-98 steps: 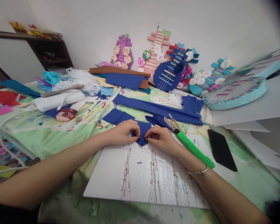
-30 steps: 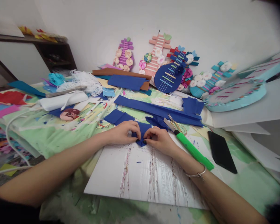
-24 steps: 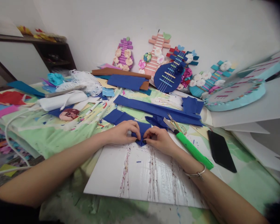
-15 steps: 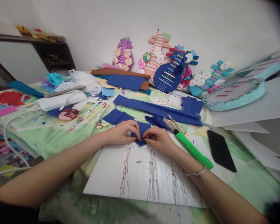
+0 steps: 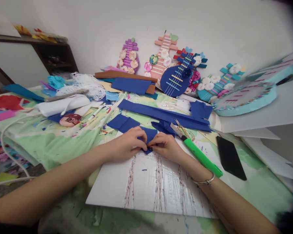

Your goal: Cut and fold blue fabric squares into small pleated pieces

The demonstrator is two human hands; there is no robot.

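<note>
A small piece of dark blue paper (image 5: 149, 134) lies at the far edge of a white, scored board (image 5: 112, 182). My left hand (image 5: 127, 143) pinches its near edge from the left, thumb and forefinger bent together. From the right, my right hand (image 5: 167, 147) grips the same edge, its fingertips almost meeting the left ones. The pinched fold is mostly hidden by my fingers. Just beyond are another folded blue paper piece (image 5: 123, 123), a crumpled blue piece (image 5: 162, 127) and a long blue strip (image 5: 161, 113). Beside my right hand lies a green utility knife (image 5: 202, 157), its blade exposed.
Gold-handled scissors (image 5: 185, 131) lie past the knife, and a black phone (image 5: 230, 157) is at the right. Decorated paper instruments (image 5: 177, 79) lean on the wall. White string (image 5: 88, 86), a white glue gun-like tool (image 5: 63, 105) and paper scraps fill the left.
My left hand has shifted slightly, its fingers curling lower over the blue paper's near edge. My right hand stays pinched there, nearly unmoved.
</note>
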